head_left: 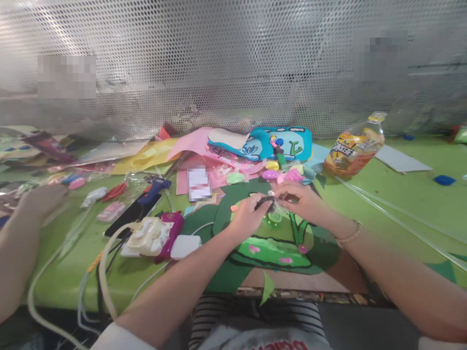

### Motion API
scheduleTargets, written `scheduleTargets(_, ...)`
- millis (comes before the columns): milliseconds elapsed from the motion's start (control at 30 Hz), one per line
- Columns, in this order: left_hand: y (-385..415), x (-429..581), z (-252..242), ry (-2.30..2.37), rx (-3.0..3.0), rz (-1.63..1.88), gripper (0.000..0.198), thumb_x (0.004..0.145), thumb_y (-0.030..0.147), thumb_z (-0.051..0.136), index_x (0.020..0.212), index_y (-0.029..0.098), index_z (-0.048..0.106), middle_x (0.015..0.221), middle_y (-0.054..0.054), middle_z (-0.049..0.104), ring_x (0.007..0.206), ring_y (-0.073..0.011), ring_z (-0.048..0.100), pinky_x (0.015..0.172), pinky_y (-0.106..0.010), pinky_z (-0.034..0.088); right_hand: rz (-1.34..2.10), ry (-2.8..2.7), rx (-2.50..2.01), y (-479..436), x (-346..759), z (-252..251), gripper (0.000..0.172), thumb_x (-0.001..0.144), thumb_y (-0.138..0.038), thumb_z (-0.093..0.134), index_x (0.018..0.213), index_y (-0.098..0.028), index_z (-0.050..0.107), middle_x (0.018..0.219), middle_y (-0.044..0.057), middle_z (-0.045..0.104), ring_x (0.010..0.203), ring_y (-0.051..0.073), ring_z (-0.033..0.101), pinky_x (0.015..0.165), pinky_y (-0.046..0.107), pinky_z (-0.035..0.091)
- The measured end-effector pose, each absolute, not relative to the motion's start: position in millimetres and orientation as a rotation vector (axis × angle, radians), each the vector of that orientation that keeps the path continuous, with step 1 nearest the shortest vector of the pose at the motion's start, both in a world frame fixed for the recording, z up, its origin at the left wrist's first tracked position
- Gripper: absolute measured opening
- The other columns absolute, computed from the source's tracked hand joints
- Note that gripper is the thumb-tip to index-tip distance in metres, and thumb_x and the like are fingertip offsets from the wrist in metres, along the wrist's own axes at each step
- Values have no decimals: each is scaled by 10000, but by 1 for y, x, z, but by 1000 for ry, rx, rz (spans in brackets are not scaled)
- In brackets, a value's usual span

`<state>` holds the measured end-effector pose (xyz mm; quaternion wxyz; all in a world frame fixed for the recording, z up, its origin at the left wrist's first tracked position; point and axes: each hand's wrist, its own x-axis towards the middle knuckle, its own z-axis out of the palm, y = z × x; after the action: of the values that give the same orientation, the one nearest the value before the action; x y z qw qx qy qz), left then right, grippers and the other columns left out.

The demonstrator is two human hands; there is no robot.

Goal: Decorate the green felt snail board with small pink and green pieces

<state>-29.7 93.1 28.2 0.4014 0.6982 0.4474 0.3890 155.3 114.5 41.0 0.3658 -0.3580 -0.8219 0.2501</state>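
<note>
Over the green craft picture [262, 250], my left hand [246, 218] is closed, pinching a small dark lump [269, 203] that looks like black modelling clay. Close beside it, my right hand [304, 203] has its fingertips pinched on a clear plastic wrapper [280, 206] around or next to the lump. I cannot tell whether lump and wrapper are joined. The picture has dark green and light green layers, a green stem shape and pink bits. Just beyond my hands lie packets of pink clay [292, 176], purple clay [270, 174] and light green clay [235, 178].
A power strip [151, 236] with a white adapter [186, 246], a phone [127, 218] and a blue glue gun [155, 190] lie to the left, with cables around. A co-worker's arm [22, 243] reaches in there. Blue craft pictures [301, 141] and a drink bottle [353, 148] stand behind.
</note>
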Motion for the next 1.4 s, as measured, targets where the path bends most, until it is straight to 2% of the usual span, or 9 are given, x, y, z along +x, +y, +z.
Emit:
scheduleTargets(167,91,-29,28,1183,1821,968,196,877,284,457,860,168,615,852,-20,662,799,-159,602,719,-233,420,593,-2167,-893,116,155,36,77,782,-159,548,782,-196,616,884,51,634,788,155,605,637,265,537)
scheduleTargets(400,91,-29,29,1214,1898,980,182,873,259,459,842,184,622,815,-8,662,790,-162,608,715,-236,425,367,-2325,-840,115,156,33,93,822,-125,517,866,-194,561,963,71,612,803,151,596,643,257,532)
scheduleTargets(600,90,-29,28,1147,1940,1021,122,857,242,489,848,178,592,808,-15,652,761,-153,604,703,-245,447,75,-2436,-688,114,163,41,92,906,-191,471,876,-200,558,993,85,616,961,185,592,807,311,509)
scheduleTargets(667,89,-30,25,1127,1987,1102,122,831,226,521,926,170,573,887,-42,644,792,-162,602,723,-265,464,15,-2443,-638,114,164,41,108,916,-195,458,885,-204,561,1006,86,615,978,184,592,821,313,505)
scheduleTargets(800,89,-33,21,1066,2267,1293,450,806,182,535,1246,178,441,1138,-114,545,934,-192,564,817,-331,477,-52,-2457,-571,115,165,38,110,915,-178,456,926,-202,562,985,86,611,978,187,595,821,319,512)
scheduleTargets(867,88,-36,22,1005,2439,1305,519,811,157,506,1316,212,399,1222,-120,494,1022,-208,530,893,-367,453,-45,-2486,-564,115,165,37,103,909,-177,467,937,-199,564,967,84,607,988,197,591,835,339,514)
scheduleTargets(1100,87,-38,26,977,2645,1168,583,781,99,427,1346,243,418,1285,-94,497,1114,-238,490,941,-413,413,1,-2530,-583,111,161,34,138,907,-182,462,959,-202,589,997,88,605,1019,210,572,885,372,507)
scheduleTargets(1233,86,-39,27,975,2646,1148,577,796,117,406,1363,220,417,1267,-94,539,1065,-243,511,906,-427,425,36,-2524,-589,110,159,34,118,901,-182,474,908,-202,591,988,84,596,1001,205,568,895,373,499)
scheduleTargets(1400,87,-39,31,837,2502,1320,427,863,165,382,1255,184,550,1184,-101,608,1017,-216,554,882,-393,456,75,-2530,-576,106,157,37,109,900,-164,471,909,-184,578,985,90,586,963,190,567,859,351,501)
